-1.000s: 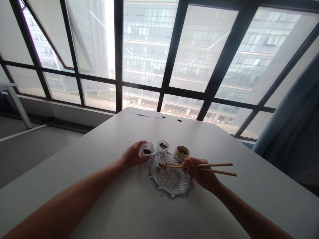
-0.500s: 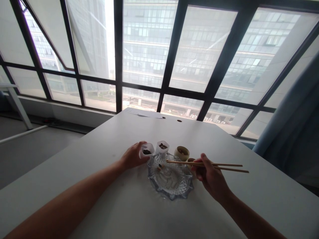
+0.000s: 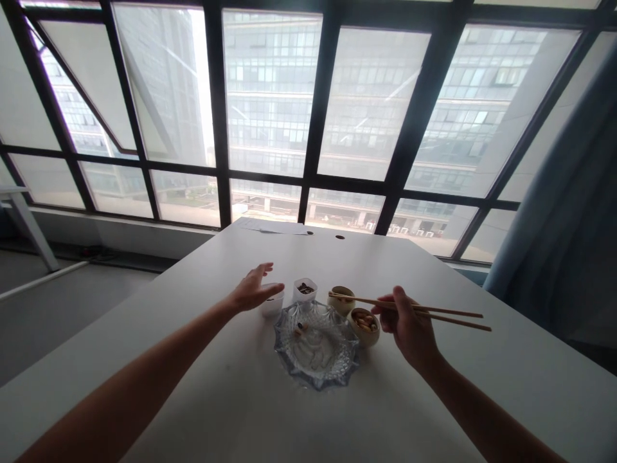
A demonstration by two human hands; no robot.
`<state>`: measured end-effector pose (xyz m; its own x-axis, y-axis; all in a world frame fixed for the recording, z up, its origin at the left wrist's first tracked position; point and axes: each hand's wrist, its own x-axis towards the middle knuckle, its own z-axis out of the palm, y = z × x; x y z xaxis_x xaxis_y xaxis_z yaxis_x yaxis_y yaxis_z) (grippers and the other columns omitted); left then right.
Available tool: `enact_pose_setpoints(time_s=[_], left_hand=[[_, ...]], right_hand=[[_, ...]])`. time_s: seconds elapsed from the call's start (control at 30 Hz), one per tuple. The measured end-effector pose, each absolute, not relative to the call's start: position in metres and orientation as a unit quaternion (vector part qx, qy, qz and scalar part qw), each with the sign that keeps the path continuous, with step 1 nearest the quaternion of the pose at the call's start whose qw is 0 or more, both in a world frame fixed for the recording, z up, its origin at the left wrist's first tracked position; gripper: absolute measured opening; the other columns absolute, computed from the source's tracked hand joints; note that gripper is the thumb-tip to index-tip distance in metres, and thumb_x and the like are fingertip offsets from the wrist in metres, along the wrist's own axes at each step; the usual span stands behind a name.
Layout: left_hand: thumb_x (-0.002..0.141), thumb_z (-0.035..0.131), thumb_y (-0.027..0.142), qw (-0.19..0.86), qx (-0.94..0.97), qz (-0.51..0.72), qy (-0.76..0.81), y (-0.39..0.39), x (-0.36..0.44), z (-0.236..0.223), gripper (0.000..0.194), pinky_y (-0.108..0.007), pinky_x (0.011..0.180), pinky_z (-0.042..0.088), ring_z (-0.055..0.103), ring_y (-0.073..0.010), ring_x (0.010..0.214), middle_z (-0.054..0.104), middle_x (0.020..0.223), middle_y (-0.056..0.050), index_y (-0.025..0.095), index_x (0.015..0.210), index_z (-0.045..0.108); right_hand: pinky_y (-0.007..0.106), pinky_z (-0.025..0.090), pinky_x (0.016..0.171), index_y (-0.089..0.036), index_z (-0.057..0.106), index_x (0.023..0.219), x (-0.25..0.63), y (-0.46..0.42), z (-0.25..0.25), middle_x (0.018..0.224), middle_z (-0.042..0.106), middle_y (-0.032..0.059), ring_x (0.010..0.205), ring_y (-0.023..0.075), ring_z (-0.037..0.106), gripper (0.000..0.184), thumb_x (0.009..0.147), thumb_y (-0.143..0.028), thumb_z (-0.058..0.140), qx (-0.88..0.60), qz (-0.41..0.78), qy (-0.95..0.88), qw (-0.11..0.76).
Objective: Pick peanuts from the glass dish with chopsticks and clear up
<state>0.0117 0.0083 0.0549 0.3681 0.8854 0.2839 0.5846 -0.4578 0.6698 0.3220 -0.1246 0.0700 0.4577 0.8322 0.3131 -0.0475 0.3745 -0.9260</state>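
Observation:
My right hand (image 3: 409, 325) grips a pair of wooden chopsticks (image 3: 448, 313); their tips reach over a round tan bowl (image 3: 342, 307) with pale pieces inside. A second tan bowl (image 3: 365, 334) of brownish, nut-like pieces stands below the chopsticks. My left hand (image 3: 254, 288), fingers spread and holding nothing, hovers over a white cup (image 3: 272, 306), hiding much of it. Beside that is another white cup (image 3: 305, 290) with dark seed-like pieces. In front lies a clear scalloped glass dish (image 3: 318, 379) holding a few small pieces (image 3: 300, 328) near its left side.
The white table (image 3: 202, 373) carries all of these. Papers (image 3: 274, 227) and two dark round holes are at its far end, before large black-framed windows. A blue curtain (image 3: 544, 193) hangs at the right, and a white table leg (image 3: 31, 231) stands at the left.
My left hand has let go of the white cup and lifted with its fingers spread. The chopstick tips have moved from over the glass dish to the rear tan bowl. The view has shifted slightly.

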Motion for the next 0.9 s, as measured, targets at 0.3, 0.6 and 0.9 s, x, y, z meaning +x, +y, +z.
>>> enact_pose_setpoints(time_s=[0.3,0.6,0.9], left_hand=[[0.075,0.066,0.051,0.094,0.876,0.127,0.456,0.001,0.096,0.092,0.080,-0.049,0.102,0.040,0.061,-0.0334,0.116,0.067,0.122,-0.015,0.018,0.141,0.037],[0.070,0.067,0.062,0.104,0.897,0.131,0.409,0.008,0.142,0.089,0.081,-0.056,0.110,0.029,0.044,-0.0386,0.133,0.053,0.141,-0.018,0.021,0.136,0.045],[0.063,0.077,0.040,0.143,0.914,0.114,0.363,-0.003,0.178,0.079,0.081,-0.055,0.108,0.032,0.057,-0.0363,0.118,0.066,0.125,-0.011,0.024,0.136,0.045]], right_hand=[[0.021,0.033,0.033,-0.014,0.063,0.069,0.349,-0.115,0.073,0.055,0.066,0.0081,0.034,0.0102,0.046,0.060,0.069,-0.074,0.069,-0.474,0.275,-0.397,0.736],[0.021,0.032,0.032,-0.014,0.062,0.069,0.367,-0.114,0.080,0.054,0.065,0.0069,0.033,0.0100,0.047,0.059,0.074,-0.074,0.064,-0.478,0.215,-0.408,0.748],[0.020,0.035,0.033,-0.014,0.063,0.072,0.374,-0.112,0.070,0.055,0.065,0.0064,0.034,0.0096,0.048,0.063,0.079,-0.076,0.058,-0.490,0.185,-0.459,0.718]])
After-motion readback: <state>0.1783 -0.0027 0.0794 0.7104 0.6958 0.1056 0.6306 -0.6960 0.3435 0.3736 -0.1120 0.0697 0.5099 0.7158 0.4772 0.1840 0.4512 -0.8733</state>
